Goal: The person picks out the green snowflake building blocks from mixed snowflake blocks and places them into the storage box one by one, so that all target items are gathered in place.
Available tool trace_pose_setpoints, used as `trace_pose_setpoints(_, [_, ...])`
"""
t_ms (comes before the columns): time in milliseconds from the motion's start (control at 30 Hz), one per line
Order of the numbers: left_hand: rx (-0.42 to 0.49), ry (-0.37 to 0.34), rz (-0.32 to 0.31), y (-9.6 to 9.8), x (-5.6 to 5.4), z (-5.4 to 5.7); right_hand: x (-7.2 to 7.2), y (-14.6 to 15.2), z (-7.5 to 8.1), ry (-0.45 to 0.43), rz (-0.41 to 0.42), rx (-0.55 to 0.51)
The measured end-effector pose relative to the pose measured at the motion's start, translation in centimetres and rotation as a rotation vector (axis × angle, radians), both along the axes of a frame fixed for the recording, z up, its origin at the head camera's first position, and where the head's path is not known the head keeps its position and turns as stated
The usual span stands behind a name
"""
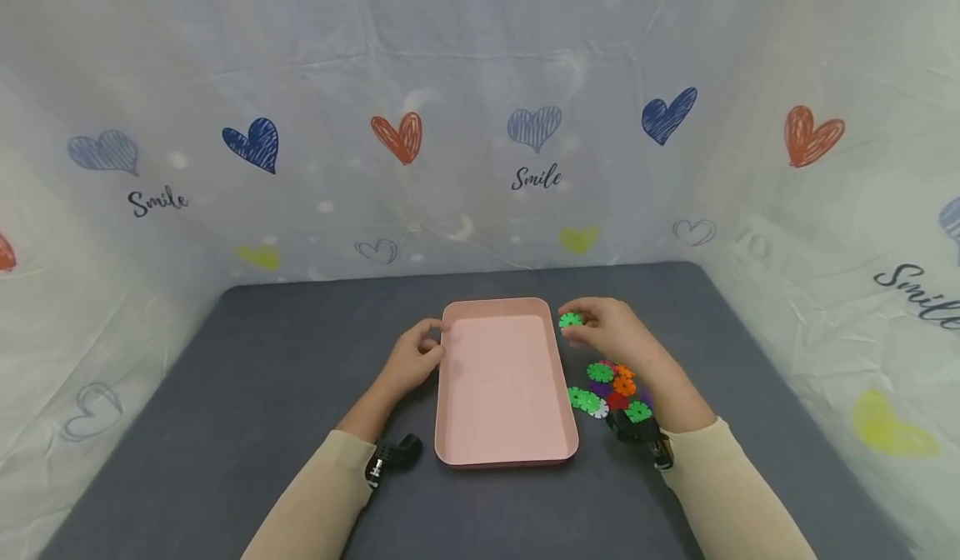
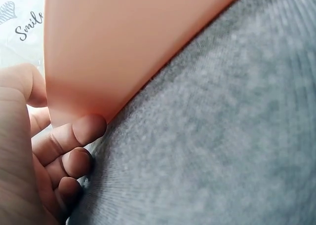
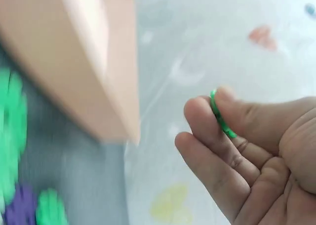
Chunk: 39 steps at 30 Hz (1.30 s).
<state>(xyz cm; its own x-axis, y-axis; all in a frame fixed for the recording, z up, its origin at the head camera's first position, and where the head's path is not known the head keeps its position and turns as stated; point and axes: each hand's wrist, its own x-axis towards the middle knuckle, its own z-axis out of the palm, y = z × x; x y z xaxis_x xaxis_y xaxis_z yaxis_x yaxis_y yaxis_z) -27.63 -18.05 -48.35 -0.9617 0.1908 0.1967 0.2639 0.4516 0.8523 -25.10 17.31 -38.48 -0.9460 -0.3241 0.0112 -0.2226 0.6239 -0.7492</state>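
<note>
A shallow pink tray (image 1: 504, 393) lies lengthwise on the dark grey table. My left hand (image 1: 411, 360) grips its left rim near the far corner; up close, curled fingertips press the tray's outer wall (image 2: 118, 47). Beyond the opposite rim, my right hand (image 1: 611, 327) pinches a green snowflake disc (image 1: 570, 319) between thumb and fingers, held up off the table. From the right wrist, that disc (image 3: 220, 114) shows edge-on. Below this hand sits a loose pile of snowflake discs in green, orange (image 1: 624, 386), red (image 1: 617, 402), purple and white (image 1: 599, 409).
Hanging cloth (image 1: 465, 202) printed with hearts and "Smile" encloses the table (image 1: 300, 393) at the back and sides. Each wrist wears a black camera band, the left one (image 1: 393, 456) beside the tray and the right one (image 1: 637, 431) over the pile's near edge.
</note>
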Motion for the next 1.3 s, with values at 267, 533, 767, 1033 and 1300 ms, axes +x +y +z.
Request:
trace_pose_setpoints(267, [0.029,0.017,0.009,0.1,0.0,-0.5,2.8,-4.7,0.2,-0.206,0.18,-0.253])
trace_pose_setpoints(533, [-0.003,0.034,0.008,0.2,0.0,-0.4,5.8,-10.0,-2.3,-0.213,0.326,-0.2])
trace_pose_setpoints(767, [-0.011,0.039,0.009,-0.1,0.0,-0.4,6.6,-12.7,-5.4,0.04,0.462,0.043])
trace_pose_setpoints(1033, [-0.028,0.04,0.015,0.0,-0.2,-0.1,6.5,-13.0,-5.5,0.137,0.558,0.143])
trace_pose_setpoints(1300, [-0.03,0.038,0.002,0.0,0.1,-0.4,2.5,-5.6,-0.7,0.162,0.233,0.178])
